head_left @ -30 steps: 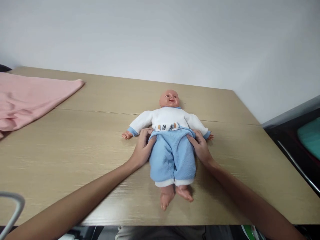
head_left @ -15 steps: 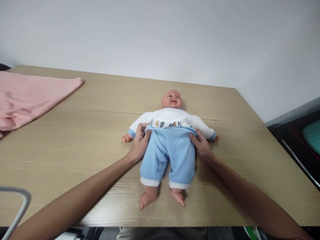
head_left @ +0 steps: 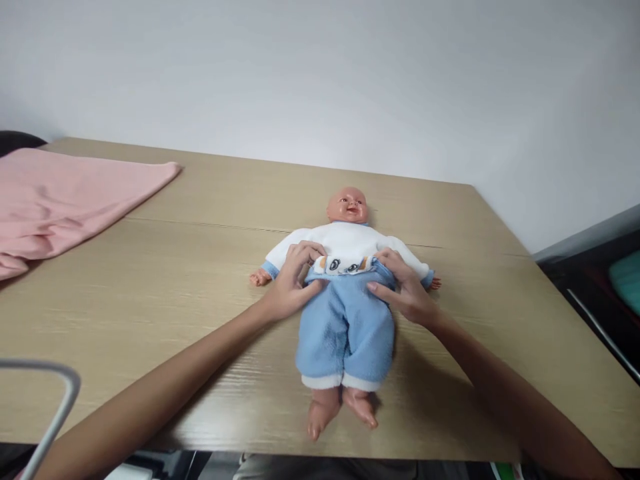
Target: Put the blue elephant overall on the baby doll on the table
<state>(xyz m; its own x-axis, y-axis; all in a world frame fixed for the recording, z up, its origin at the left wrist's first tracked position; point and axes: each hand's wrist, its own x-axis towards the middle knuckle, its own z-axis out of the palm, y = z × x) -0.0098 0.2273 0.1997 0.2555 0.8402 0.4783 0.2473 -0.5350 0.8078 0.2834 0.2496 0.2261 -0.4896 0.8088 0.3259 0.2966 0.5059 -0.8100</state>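
A baby doll (head_left: 347,207) lies on its back on the wooden table, head away from me, in a white long-sleeved shirt (head_left: 345,239) with blue cuffs. Eyes are embroidered on the shirt's lower front. Fleecy light blue pants (head_left: 345,327) with white cuffs cover its legs; its feet are bare. My left hand (head_left: 295,280) is closed at the left side of the waist, fingers on the shirt's lower edge, thumb on the pants. On the right side, my right hand (head_left: 407,287) takes hold of the shirt's edge the same way. Both fingertips are partly hidden in the cloth.
A pink cloth (head_left: 75,200) lies crumpled on the left of the table (head_left: 210,267). A grey-white curved bar (head_left: 70,393) stands at the lower left. Dark furniture with a teal item (head_left: 627,280) is beyond the right edge, and a white wall is behind.
Both hands have shifted from the sides of the pants' waistband inward to the shirt's lower edge. More of the embroidered front shows, and the doll's legs have come closer together.
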